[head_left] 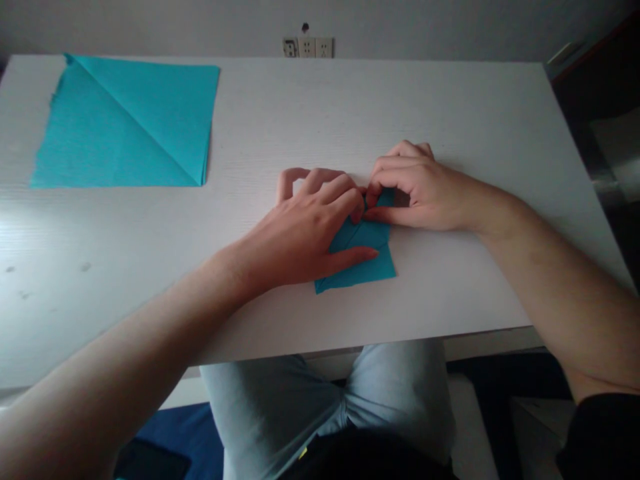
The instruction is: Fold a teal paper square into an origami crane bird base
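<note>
Near the front edge of the table, the right hand pinched teal paper beneath the loosely spread left hand.

Supporting surface: a white table with a fine-grained top, spanning most of the frame. Its front edge crosses the lower part; its right edge slants down the right side. Glare noted at the left edge; several small grey marks at left, below mid-height.

On the surface, upper left: a flat teal sheet, diagonally creased, left edge ragged, layers visible at the right edge.

On the surface, just right of centre: a smaller folded teal piece, creased, partly covered by the left hand and right hand.
</note>
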A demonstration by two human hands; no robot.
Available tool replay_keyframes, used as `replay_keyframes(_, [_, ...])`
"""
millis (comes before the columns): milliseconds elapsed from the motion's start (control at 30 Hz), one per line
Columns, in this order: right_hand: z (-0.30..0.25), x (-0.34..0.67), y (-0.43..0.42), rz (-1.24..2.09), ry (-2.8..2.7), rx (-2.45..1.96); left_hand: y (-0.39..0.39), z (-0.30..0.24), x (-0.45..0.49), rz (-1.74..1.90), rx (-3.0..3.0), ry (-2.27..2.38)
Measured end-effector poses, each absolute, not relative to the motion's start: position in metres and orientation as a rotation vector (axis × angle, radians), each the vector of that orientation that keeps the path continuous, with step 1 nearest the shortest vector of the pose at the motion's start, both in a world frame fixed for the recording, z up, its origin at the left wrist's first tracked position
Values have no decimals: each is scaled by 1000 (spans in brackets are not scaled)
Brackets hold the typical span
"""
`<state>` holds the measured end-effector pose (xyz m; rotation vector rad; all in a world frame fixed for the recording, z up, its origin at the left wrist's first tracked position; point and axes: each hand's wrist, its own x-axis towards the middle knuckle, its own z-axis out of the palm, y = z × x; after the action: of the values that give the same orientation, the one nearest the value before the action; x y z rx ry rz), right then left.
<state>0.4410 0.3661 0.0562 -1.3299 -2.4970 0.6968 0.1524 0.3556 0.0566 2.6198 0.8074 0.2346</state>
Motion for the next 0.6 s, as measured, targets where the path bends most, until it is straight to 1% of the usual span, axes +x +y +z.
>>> replay_keyframes(167, [53, 442, 367, 699, -2497, -1339, 345, 53, 169, 256, 2577, 976])
replay_keyframes(467, [52, 443, 366, 674, -2486, -1333, 354, 51, 170, 246, 2454, 964])
replay_keyframes(600, [50, 443, 366, 672, -2487, -1325, 353, 50, 175, 289, 2424, 1032])
